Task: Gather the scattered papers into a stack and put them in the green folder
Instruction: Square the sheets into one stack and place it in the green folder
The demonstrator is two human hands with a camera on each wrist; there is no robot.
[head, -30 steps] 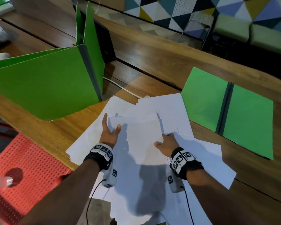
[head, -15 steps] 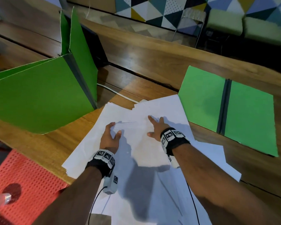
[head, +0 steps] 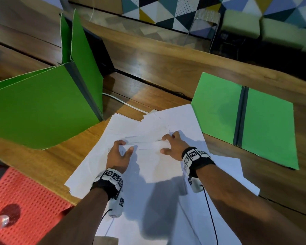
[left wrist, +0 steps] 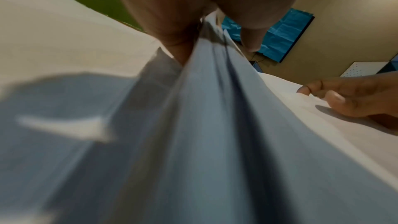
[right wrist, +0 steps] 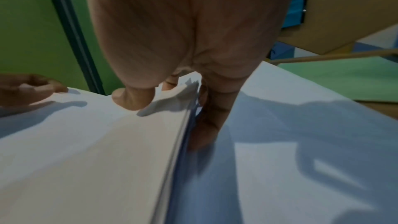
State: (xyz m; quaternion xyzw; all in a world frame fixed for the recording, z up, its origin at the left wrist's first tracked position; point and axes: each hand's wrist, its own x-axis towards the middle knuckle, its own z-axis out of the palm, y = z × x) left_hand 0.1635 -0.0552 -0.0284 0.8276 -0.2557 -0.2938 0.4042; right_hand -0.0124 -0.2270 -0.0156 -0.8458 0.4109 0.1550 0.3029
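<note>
Overhead first: white papers (head: 148, 156) lay fanned in a loose overlapping pile on the wooden worktop (head: 166, 68), some hanging over its near edge. Left hand (head: 117, 155) gripped the left side of a raised bunch of sheets, fingers curled under, thumb on top; right hand (head: 173, 145) gripped the right side of the same bunch the same way. Green folder (head: 244, 119) lay opened flat, dark spine up, just right of the pile, its near-left corner touching or nearly touching the sheets. A second green folder (head: 42, 110) stood propped open at left, beside the pile. Red perforated surface (head: 28, 200) showed below the worktop edge at lower left. Left wrist view: left hand (left wrist: 193, 14) pinched a sheaf of papers (left wrist: 204, 125), several edges bunched between thumb and fingers; right hand (left wrist: 349, 98) visible at far right holding the sheets. Right wrist view: right hand (right wrist: 183, 40) held the papers (right wrist: 107, 142), thumb pressed on top, fingers under the edge; left hand (right wrist: 25, 88) at far left on the same sheets, green folder (right wrist: 344, 77) behind at right.
</note>
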